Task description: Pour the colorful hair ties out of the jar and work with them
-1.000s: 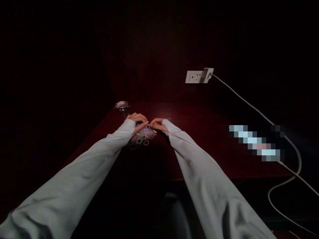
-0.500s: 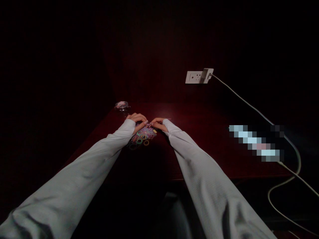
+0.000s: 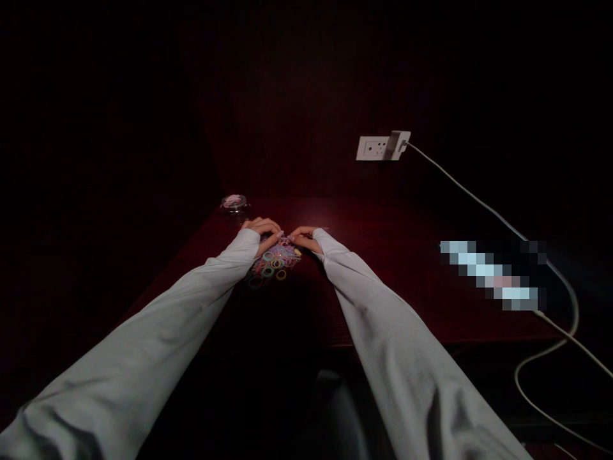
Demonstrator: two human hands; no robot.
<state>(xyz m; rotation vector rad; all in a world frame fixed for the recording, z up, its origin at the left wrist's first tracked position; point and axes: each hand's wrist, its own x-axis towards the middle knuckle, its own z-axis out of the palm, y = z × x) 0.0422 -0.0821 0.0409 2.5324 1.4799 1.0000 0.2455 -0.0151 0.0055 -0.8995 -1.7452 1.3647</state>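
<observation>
A heap of small elastic hair bands (image 3: 276,263) in many colours lies on the dark red table, some as clear rings in green and yellow. At its far edge, my left hand (image 3: 264,231) is curled with thumb and fingers pinched together. My right hand (image 3: 305,236) faces it, also pinched, its fingertips almost meeting those of the left. Whatever sits between the fingertips is too small to make out. Both wrists rest close to the tabletop, in light grey sleeves.
A small clear round container (image 3: 234,204) with a pinkish top stands at the table's back left. On the wall, a white socket (image 3: 372,149) holds a charger (image 3: 398,145). Its white cable (image 3: 479,198) runs down the right side, near a blurred-out device (image 3: 488,273) on the table (image 3: 397,300).
</observation>
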